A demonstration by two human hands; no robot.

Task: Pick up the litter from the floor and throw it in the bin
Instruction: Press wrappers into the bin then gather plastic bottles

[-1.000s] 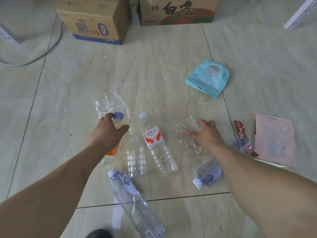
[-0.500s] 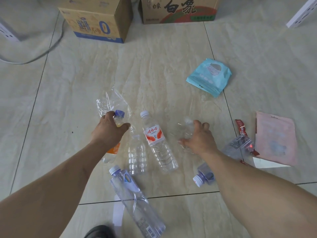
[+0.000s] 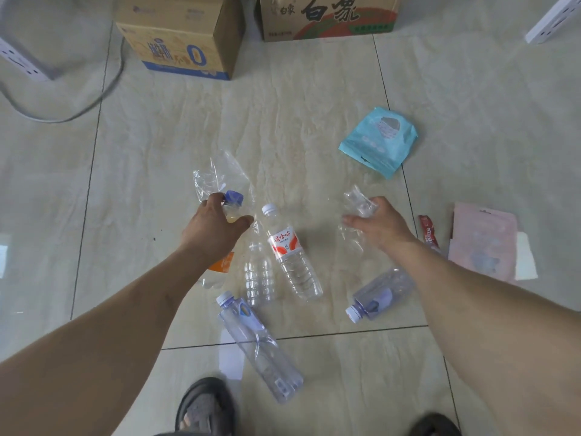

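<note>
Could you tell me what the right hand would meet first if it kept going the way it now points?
Probably the teal packet, up and ahead of the right hand, which grips clear plastic wrap; bare floor lies between, and depth is uncertain.

You're standing on glossy, marble-veined floor tiles [image 3: 298, 121]. The bottles, like the red-labelled bottle [image 3: 292, 256], are clear, shiny ribbed plastic. The wrapper [image 3: 358, 206] is crinkled transparent film. Both boxes, including the printed box [image 3: 179, 42], are matt cardboard.

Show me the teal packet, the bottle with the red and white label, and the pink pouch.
teal packet [image 3: 379, 141], head view, middle of its face
red-label bottle [image 3: 284, 241], head view, on the label
pink pouch [image 3: 482, 239], head view, centre of its face
</note>
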